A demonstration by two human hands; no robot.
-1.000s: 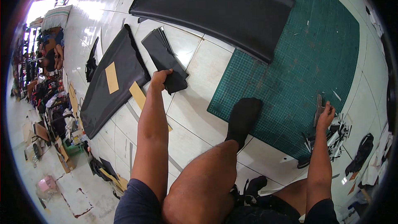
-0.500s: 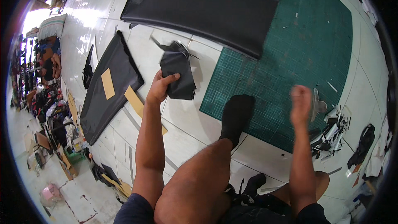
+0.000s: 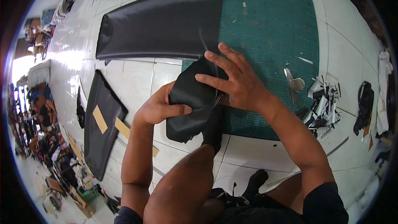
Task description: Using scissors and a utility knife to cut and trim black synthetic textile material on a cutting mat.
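Observation:
A stack of black fabric pieces (image 3: 188,93) is held up in front of me, over my socked foot and the near left edge of the green cutting mat (image 3: 265,25). My left hand (image 3: 159,105) grips its left side, thumb on top and fingers underneath. At the stack's right edge is my right hand (image 3: 238,76), its fingers spread over the top sheet and its thumb partly hidden by the edge. Thin pale edges or threads show near that thumb. Beyond the stack lies a large folded sheet of black material (image 3: 161,25), overlapping the mat.
On the left, another black folded sheet (image 3: 101,149) carries a tan strip (image 3: 100,119). A metal clip (image 3: 293,84) rests on the mat, beside a heap of black and white offcuts (image 3: 323,105). Cluttered goods (image 3: 47,137) line the far left side.
My right hand has come left from above the mat to the stack's right edge. The stack has moved nearer and to the right, and the view has shifted.

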